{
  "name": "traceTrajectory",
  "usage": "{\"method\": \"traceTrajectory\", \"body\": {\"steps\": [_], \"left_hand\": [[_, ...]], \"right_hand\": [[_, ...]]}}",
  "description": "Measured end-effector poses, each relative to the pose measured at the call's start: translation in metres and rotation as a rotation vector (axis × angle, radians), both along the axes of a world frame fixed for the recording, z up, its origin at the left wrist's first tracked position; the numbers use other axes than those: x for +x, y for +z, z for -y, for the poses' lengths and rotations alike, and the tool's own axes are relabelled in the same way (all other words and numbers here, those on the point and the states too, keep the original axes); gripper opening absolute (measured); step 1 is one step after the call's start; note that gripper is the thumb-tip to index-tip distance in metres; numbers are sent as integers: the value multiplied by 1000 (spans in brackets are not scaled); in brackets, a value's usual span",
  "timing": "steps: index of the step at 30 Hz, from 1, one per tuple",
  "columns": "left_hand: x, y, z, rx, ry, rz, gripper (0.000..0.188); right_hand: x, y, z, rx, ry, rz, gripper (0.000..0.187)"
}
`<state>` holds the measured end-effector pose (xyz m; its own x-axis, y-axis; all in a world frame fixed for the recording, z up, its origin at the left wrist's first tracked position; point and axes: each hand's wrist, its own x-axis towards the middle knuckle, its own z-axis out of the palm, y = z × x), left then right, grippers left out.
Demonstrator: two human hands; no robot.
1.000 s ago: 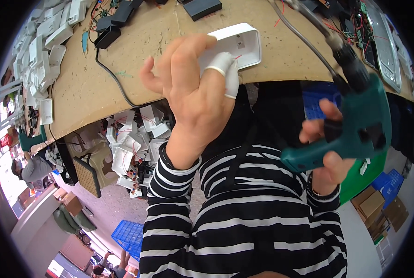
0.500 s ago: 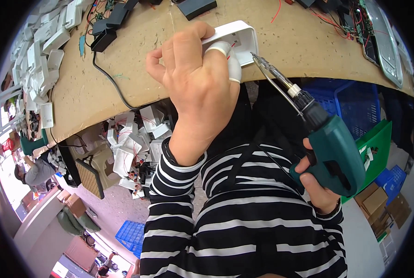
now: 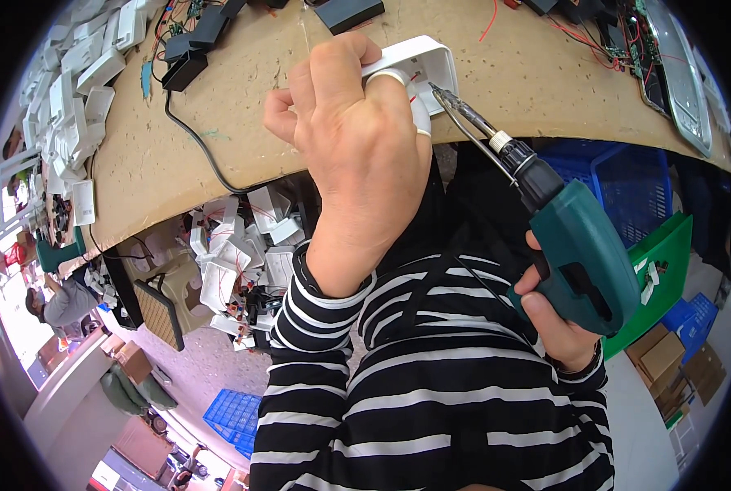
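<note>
Near the table's front edge, my left hand grips a small white plastic case, open side turned to the right. White finger cots cover two of its digits, which reach into the case. A bit of red wire shows inside, partly hidden by the fingers. My right hand is wrapped round the handle of a dark green soldering gun. Its metal tip, with a thin feed tube alongside, points up and left into the mouth of the case. Whether the tip touches anything in there, I cannot tell.
White cases lie heaped at the table's left. Black boxes and a black cable lie nearby. Circuit boards with red wires sit at far right. More white cases are below the table, as are a blue crate and green tray.
The soldering gun has moved up and left, bringing its tip from the rim of the case into its opening. My left hand has shifted slightly right and still holds the case.
</note>
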<state>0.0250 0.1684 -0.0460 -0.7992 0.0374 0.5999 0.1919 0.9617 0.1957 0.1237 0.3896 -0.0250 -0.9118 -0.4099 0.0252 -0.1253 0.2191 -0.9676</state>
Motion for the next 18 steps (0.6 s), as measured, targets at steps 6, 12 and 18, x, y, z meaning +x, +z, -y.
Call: {"method": "traceTrajectory", "body": {"steps": [6,12,18], "left_hand": [[0,-1,-3,-3,17,4,11],[0,1,-3,11,18,3,12],[0,0,-3,3,25,33,12]], "right_hand": [[-6,2,5,126,23,-60,59],[-10,-4,5,77,42,-8,59],[-12,-5,4,99,60,-52,58]]}}
